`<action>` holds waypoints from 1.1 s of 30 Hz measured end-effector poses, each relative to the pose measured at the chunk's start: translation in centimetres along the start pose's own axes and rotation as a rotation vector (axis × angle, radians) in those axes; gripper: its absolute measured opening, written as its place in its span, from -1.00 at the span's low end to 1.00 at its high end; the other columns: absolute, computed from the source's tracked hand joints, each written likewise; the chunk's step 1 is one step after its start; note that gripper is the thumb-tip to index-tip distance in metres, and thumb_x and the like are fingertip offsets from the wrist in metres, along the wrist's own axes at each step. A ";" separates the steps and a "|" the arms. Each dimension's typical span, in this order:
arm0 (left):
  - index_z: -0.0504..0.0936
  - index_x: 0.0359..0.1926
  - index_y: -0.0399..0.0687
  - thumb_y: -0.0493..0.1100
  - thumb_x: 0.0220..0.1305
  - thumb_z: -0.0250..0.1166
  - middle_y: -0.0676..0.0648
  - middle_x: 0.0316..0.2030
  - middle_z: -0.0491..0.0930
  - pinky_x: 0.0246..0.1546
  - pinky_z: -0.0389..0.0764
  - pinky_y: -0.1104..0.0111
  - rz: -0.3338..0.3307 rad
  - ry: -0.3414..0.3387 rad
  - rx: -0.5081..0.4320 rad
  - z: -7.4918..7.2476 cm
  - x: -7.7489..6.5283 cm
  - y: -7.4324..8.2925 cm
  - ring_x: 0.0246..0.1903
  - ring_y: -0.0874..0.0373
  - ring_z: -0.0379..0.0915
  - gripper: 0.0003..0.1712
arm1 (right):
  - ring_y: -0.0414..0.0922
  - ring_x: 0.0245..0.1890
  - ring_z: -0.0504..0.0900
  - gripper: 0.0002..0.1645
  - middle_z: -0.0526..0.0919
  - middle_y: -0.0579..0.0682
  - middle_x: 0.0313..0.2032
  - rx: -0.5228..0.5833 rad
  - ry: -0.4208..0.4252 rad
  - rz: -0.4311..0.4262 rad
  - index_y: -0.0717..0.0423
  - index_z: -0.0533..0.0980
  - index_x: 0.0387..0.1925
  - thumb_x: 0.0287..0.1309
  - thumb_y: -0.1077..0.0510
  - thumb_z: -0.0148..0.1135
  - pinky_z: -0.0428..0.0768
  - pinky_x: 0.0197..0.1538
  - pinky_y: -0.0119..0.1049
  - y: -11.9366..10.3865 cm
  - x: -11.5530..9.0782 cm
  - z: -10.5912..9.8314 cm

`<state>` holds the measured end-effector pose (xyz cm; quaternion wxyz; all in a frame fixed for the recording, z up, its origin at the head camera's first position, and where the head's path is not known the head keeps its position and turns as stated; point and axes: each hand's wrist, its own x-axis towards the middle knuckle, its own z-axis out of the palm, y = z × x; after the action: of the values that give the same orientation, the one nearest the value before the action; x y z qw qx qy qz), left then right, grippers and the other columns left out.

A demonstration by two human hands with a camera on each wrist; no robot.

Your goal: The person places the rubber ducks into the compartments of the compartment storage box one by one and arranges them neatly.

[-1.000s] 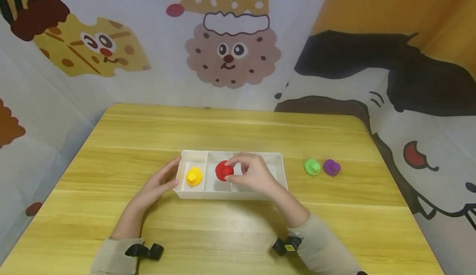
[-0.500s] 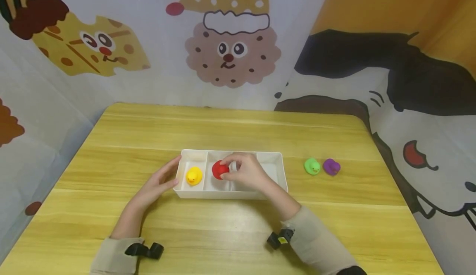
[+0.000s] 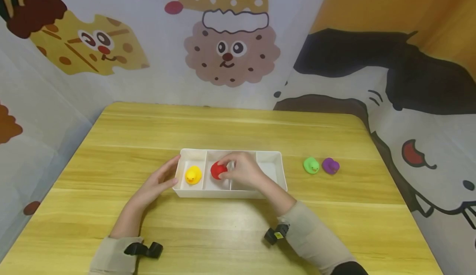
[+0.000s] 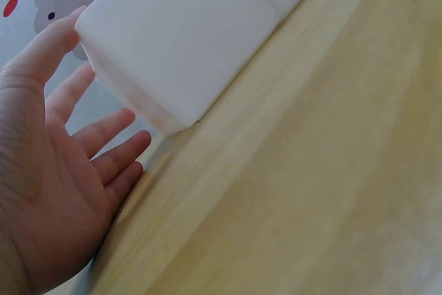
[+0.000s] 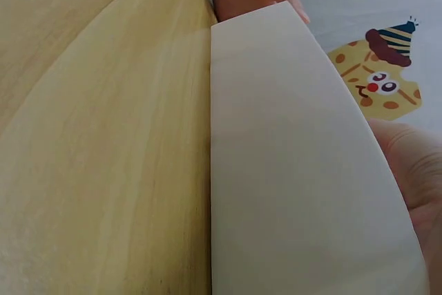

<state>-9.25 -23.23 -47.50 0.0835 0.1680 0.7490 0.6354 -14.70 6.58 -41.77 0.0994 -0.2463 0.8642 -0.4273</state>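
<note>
A white three-compartment box (image 3: 219, 194) lies lengthwise in front of me. My right hand (image 3: 243, 169) pinches a red rubber duck (image 3: 218, 170) between thumb and fingers, inside the middle compartment. Whether that duck touches the bottom I cannot tell; in the right wrist view the box's side wall (image 5: 297, 157) hides it. A yellow rubber duck (image 3: 193, 175) sits in the left compartment. Against the box's left end rests my left hand (image 3: 156, 185); the left wrist view shows its thumb at the rim's corner and its fingers (image 4: 110, 129) loosely extended along the end wall.
To the right of the box, a green rubber duck (image 3: 311, 165) and a purple rubber duck (image 3: 330, 166) stand side by side on the wooden table (image 3: 223, 225). Behind the table hangs a cloth (image 3: 156, 89) printed with cartoon figures.
My right hand has moved a little to the left with the red duck, mostly in the first half second. The left hand stays at the box's end.
</note>
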 end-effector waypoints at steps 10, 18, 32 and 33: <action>0.08 0.48 -0.07 -0.32 0.36 0.14 -0.21 0.44 0.03 0.28 -0.08 -0.18 -0.009 0.002 -0.002 0.0 0.0 0.0 0.37 -0.19 -0.08 -0.26 | -0.17 -0.26 0.53 -0.69 0.64 -0.29 -0.38 -0.110 -0.057 0.026 -0.02 0.70 -0.25 -0.13 0.13 0.55 0.49 -0.20 -0.29 -0.1 0.7 0.7; 0.08 0.48 -0.09 -0.31 0.36 0.14 -0.22 0.43 0.03 0.27 -0.07 -0.19 -0.008 0.004 0.003 0.0 0.0 0.0 0.37 -0.20 -0.08 -0.27 | -0.21 -0.29 0.49 -0.72 0.60 -0.28 -0.41 -0.234 -0.098 0.054 -0.06 0.67 -0.30 -0.14 0.13 0.56 0.47 -0.19 -0.31 -0.5 1.1 1.2; 0.07 0.48 -0.08 -0.31 0.37 0.13 -0.21 0.44 0.02 0.28 -0.09 -0.19 -0.017 0.006 -0.004 0.1 -0.1 0.1 0.38 -0.20 -0.09 -0.27 | -0.20 -0.31 0.48 -0.72 0.60 -0.28 -0.41 -0.248 -0.121 0.089 -0.09 0.68 -0.32 -0.16 0.08 0.57 0.46 -0.24 -0.31 -0.8 1.2 1.2; 0.07 0.48 -0.08 -0.31 0.37 0.14 -0.21 0.44 0.02 0.28 -0.09 -0.19 -0.016 0.006 -0.004 0.1 -0.1 0.1 0.38 -0.20 -0.09 -0.27 | -0.20 -0.30 0.48 -0.72 0.60 -0.28 -0.40 -0.250 -0.118 0.090 -0.09 0.68 -0.31 -0.16 0.07 0.57 0.46 -0.23 -0.31 -0.8 1.2 1.1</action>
<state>-9.15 -23.18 -47.44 0.0865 0.1598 0.7495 0.6366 -14.99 4.78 -41.75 0.1376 -0.2424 0.9135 -0.2962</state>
